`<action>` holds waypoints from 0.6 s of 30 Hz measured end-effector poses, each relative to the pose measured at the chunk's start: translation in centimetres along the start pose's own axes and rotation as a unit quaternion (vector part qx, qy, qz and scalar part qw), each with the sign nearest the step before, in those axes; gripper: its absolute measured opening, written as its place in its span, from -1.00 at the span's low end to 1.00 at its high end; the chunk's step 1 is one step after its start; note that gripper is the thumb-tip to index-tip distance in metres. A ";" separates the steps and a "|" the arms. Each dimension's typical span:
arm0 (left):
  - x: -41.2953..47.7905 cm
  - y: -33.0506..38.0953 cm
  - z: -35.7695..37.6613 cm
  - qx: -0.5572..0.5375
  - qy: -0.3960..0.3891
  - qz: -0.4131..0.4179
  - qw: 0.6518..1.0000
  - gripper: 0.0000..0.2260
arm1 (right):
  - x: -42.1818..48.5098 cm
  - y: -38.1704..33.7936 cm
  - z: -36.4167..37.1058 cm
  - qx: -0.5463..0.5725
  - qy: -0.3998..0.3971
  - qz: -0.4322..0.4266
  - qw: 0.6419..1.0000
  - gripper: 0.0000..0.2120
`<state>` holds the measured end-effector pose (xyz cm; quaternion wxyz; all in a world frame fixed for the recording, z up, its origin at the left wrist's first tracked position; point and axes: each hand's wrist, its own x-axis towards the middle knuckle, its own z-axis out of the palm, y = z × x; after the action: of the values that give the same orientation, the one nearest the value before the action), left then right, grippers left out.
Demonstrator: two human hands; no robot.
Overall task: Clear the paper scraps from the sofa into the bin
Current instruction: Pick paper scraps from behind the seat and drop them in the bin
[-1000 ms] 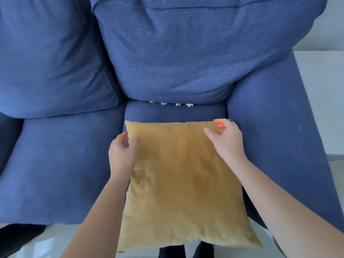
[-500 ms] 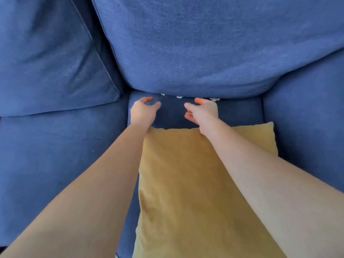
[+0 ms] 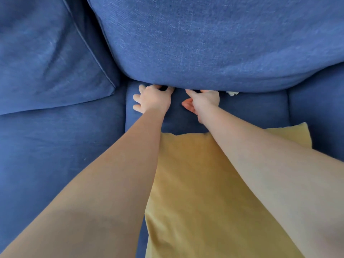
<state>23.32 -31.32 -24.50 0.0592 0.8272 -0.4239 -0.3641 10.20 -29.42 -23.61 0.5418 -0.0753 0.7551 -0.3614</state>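
Observation:
One white paper scrap [image 3: 231, 93] peeks out of the crease where the blue back cushion [image 3: 223, 43] meets the sofa seat [image 3: 260, 110]. My left hand [image 3: 152, 98] lies on the seat at that crease, fingers spread, thumb and forefinger tips at the cushion's lower edge with nothing seen in them. My right hand [image 3: 203, 101] is just to its right, its fingertips tucked under the cushion edge and hidden. Any other scraps there are covered by my hands. No bin is in view.
A mustard-yellow pillow [image 3: 204, 192] lies on the seat under my forearms, near the front. A second blue back cushion [image 3: 46, 53] and the left seat cushion [image 3: 55, 155] fill the left side. The sofa arm [image 3: 320, 112] rises on the right.
Both hands let go of the yellow pillow and reached forward to the crease under the back cushion. My view moved closer, and my hands now cover most of the white scraps.

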 end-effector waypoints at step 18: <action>-7.8 -0.1 -4.5 -0.145 -0.059 0.077 0.985 -0.83 | -6.2 -2.7 -8.1 -0.059 -0.042 -0.072 0.995 -0.86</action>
<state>23.38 -26.47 -16.95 0.1809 0.7520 -0.4317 -0.4641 4.91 -24.51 -15.97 0.5406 -0.1764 0.7442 -0.3504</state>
